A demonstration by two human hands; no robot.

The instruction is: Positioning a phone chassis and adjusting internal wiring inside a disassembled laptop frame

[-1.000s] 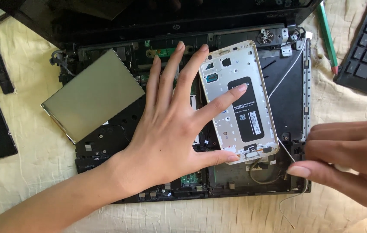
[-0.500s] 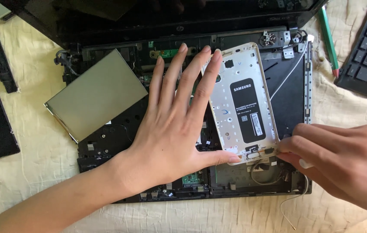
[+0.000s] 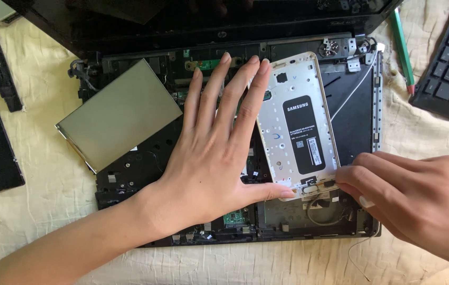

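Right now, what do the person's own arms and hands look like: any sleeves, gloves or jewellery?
Both are bare. The left hand and its forearm show no sleeve, glove, ring, watch or bracelet. The right hand is also ungloved and ringless; its wrist is out of frame. The fingernails are fairly long, rounded and look unpainted.

Everything's sitting on a wrinkly cream cloth (image 3: 34, 221) that covers the whole surface. Light is soft and even, a bit warmer toward 3 o'clock. No walls, floor or windows showing.
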